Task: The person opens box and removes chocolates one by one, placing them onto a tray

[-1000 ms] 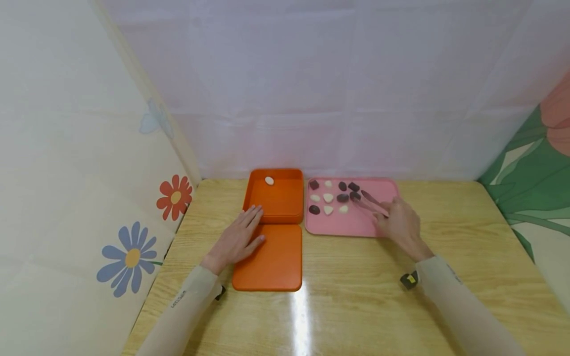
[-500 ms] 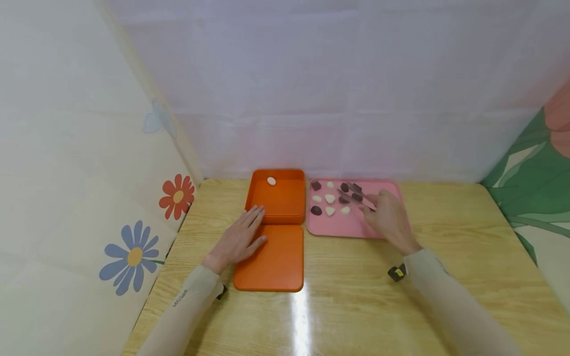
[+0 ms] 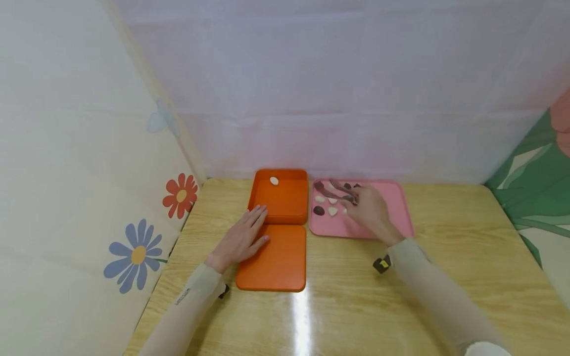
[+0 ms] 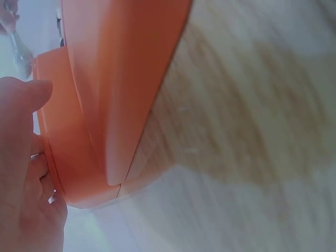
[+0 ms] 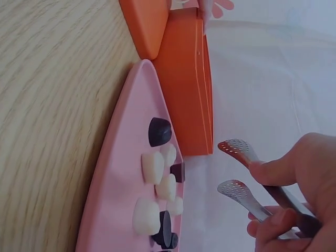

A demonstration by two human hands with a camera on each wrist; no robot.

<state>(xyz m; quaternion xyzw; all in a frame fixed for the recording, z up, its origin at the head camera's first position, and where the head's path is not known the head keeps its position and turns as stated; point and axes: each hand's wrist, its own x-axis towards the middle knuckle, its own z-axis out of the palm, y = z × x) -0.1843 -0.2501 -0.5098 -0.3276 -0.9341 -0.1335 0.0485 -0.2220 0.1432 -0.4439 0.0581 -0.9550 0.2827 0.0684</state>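
Note:
My right hand (image 3: 369,210) holds metal tongs (image 5: 239,193) over the left part of a pink tray (image 3: 394,210). Their perforated tips stand apart with nothing between them in the right wrist view. Dark chocolates (image 5: 159,131) and white ones (image 5: 146,216), several of each, lie on the tray; in the head view the tongs and hand cover some of them. My left hand (image 3: 238,240) rests with straight fingers on the near left corner of an orange box (image 3: 285,219). One white oval piece (image 3: 274,181) lies at the back inside it.
A flat orange lid (image 3: 272,264) lies right in front of the box, partly under my left thumb. The tray sits close to the box's right side on the wooden table (image 3: 352,296). A pale cloth wall (image 3: 334,99) rises behind.
My right hand and the tongs have moved left across the tray, from the dark pieces at its middle toward its back left corner. The left hand keeps its place on the box.

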